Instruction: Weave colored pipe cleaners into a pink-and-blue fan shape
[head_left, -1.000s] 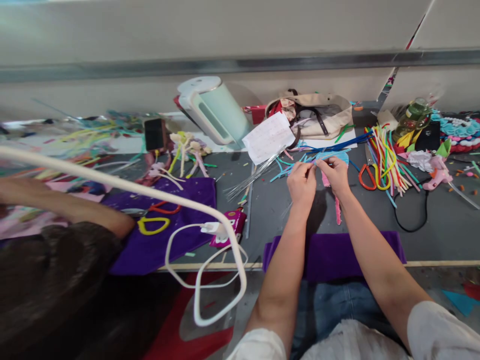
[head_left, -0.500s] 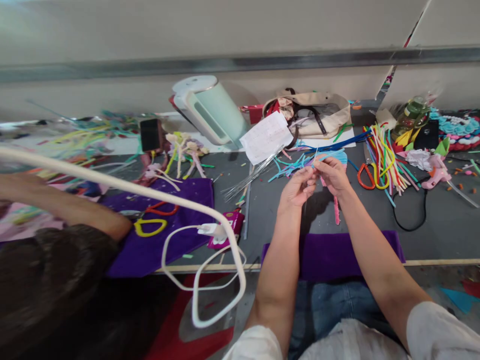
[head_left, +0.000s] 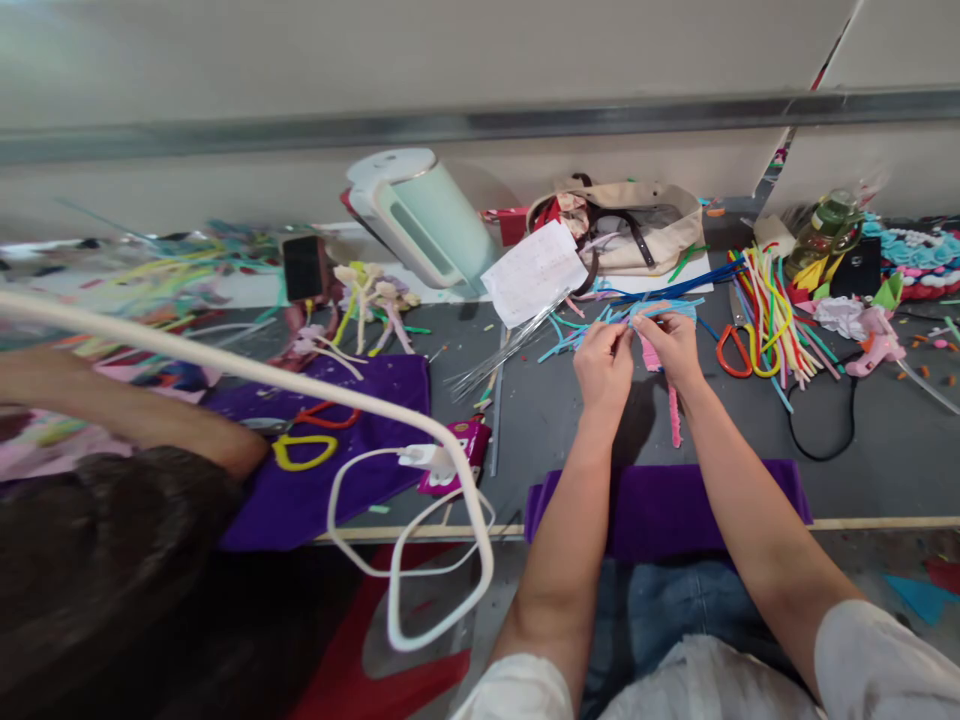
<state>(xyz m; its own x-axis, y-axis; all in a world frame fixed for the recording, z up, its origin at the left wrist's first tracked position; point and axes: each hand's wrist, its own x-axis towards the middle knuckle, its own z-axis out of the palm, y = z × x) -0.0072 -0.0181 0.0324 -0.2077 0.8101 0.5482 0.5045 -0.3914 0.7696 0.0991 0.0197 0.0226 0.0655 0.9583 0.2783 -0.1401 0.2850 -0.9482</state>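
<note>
My left hand (head_left: 606, 362) is closed, fingertips pinched, over the dark grey table. Close beside it, my right hand (head_left: 670, 343) pinches at the same spot. Whatever thin piece is between their fingertips is too small and covered to make out. Behind the fingers lie light blue fuzzy stems (head_left: 574, 335). A pink fuzzy strip (head_left: 675, 415) lies beneath my right hand. To the right are orange-and-yellow-handled scissors (head_left: 735, 352) and a bundle of coloured pipe cleaners (head_left: 780, 310). Thin metal wires (head_left: 504, 352) lie to the left, partly over a paper sheet (head_left: 534, 272).
A pale green pitcher (head_left: 431, 220) and a beige bag (head_left: 652, 235) stand at the back. A pink glue gun (head_left: 877, 340) lies right. A white cable (head_left: 300, 375) crosses the left foreground, near a co-worker's arm (head_left: 150, 405) and a purple cloth (head_left: 375, 400).
My left hand has turned so its back faces up, and has moved slightly right and up. My right hand stays nearly in place. The thin pale piece above the fingertips no longer shows.
</note>
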